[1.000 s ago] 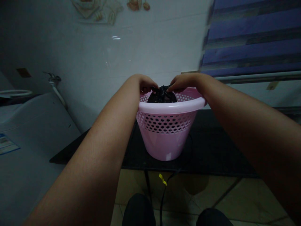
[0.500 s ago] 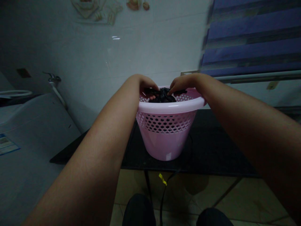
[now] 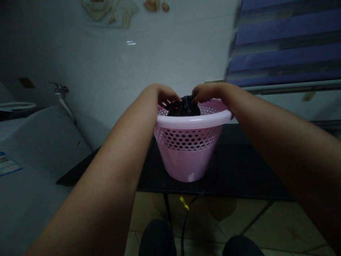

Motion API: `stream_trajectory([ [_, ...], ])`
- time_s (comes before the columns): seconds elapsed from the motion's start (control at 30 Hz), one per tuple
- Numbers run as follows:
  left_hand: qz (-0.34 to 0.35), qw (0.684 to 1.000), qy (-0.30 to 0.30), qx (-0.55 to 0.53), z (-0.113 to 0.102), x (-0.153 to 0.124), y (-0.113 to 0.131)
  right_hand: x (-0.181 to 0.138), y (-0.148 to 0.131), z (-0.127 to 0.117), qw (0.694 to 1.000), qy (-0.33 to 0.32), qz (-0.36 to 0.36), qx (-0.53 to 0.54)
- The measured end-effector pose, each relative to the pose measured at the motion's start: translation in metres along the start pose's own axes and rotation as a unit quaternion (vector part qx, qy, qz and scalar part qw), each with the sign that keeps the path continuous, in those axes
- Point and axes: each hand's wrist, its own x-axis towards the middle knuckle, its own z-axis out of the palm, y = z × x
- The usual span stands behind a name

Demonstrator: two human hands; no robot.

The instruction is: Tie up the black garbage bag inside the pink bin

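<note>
A pink plastic basket (image 3: 186, 156) with a band of holes below its rim stands upright on a black table. Inside it is a black plastic bag (image 3: 185, 109), its gathered, knotted top at rim height. My left hand (image 3: 169, 96) reaches over the left of the rim, its fingers closed on one end of the bag's top. From the right, my right hand (image 3: 204, 93) pinches the other end, just above the rim. The basket's wall hides the lower part of the bag, partly visible through the holes.
Beneath the basket is the black table (image 3: 247, 167). A black cable with a yellow tie (image 3: 184, 203) hangs over its front edge. At left stands a grey-white washing machine (image 3: 39, 153), with a wall tap (image 3: 60, 89) behind. A striped blind (image 3: 285, 42) hangs at upper right.
My right hand has risen slightly, drawing its end of the bag's top upward. The knotted part sits a little higher. My left hand stays nearly in place, its fingers shifted slightly.
</note>
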Motion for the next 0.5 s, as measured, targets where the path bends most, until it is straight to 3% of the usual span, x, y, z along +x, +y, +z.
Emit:
stream_trajectory([
  [0.27, 0.020, 0.998, 0.050, 0.028, 0.0019, -0.0040, 0.0042, 0.0068, 0.0042, 0.0014, 0.999, 0.029, -0.012, 0.018],
  [0.5, 0.035, 0.991, 0.011, -0.127, 0.0051, -0.0081, 0.0055, 0.0033, 0.0003, -0.0004, 0.999, 0.046, -0.004, 0.029],
])
